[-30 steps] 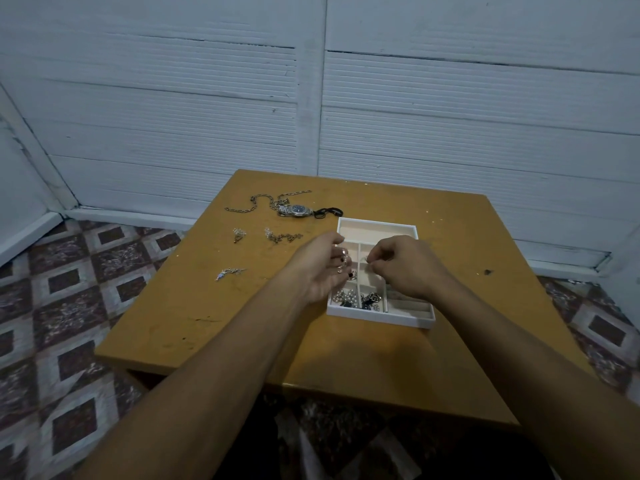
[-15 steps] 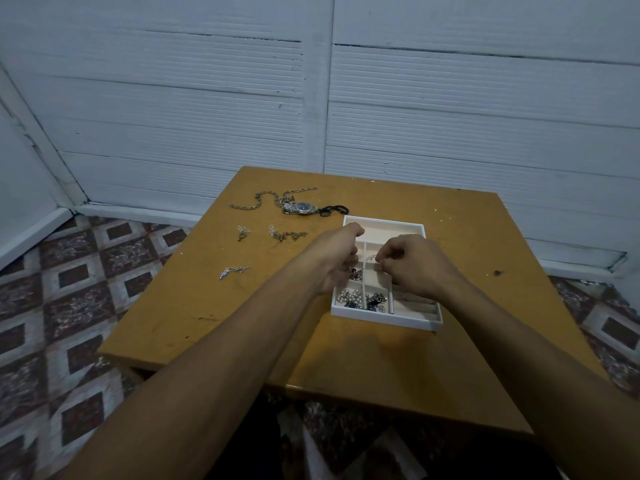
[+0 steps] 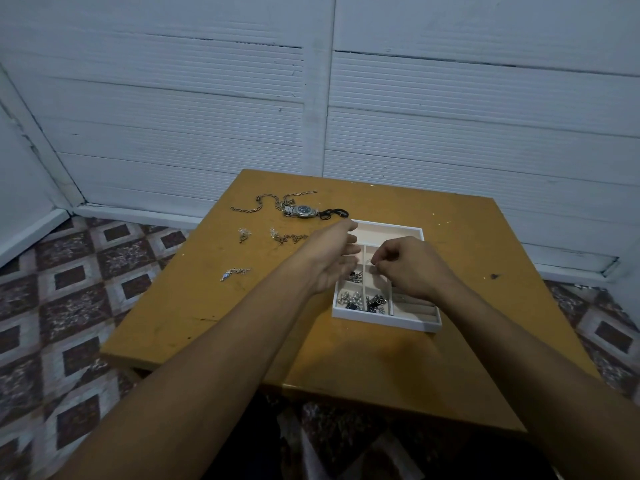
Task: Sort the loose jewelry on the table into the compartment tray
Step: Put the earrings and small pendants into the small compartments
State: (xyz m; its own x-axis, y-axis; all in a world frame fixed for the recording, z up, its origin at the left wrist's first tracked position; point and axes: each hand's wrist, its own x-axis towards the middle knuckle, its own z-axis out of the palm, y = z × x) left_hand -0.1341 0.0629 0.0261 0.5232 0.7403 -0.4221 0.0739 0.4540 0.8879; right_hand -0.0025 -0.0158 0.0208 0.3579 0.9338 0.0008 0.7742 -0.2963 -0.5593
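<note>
White panelled wall (image 3: pixel 173 116) and patterned tiled floor (image 3: pixel 69 306) surround the ochre tabletop (image 3: pixel 207 306). Your two bare forearms reach in from the near edge.

Your left hand (image 3: pixel 332 258) hovers over the left side of the white compartment tray (image 3: pixel 388 321); its grip is loose, the fingers fairly straight and spread, holding nothing. Your right hand (image 3: pixel 408 268) sits over the middle of the tray, with its grip closed: curled fingertips pinch a small silver piece (image 3: pixel 371 262) above a middle compartment.

The tray lies right of the tabletop's centre. Its near-left compartment holds pale beads (image 3: pixel 348 298), the compartment just right of that holds dark pieces (image 3: pixel 376 302), and a dark-and-silver item (image 3: pixel 355 277) lies in the left compartment behind the beads, partly under your left hand.

The loose jewelry lies on the tabletop left of and beyond the tray:
- a long chain (image 3: pixel 263 202) near the far edge;
- a wristwatch (image 3: pixel 301 211) touching that chain;
- a black loop (image 3: pixel 334 213) just right of the wristwatch;
- a short bracelet (image 3: pixel 287 237) near your left fingers;
- a small cluster (image 3: pixel 243 234) left of the bracelet;
- a small pendant (image 3: pixel 234 273), nearest you, well apart from the tray.
</note>
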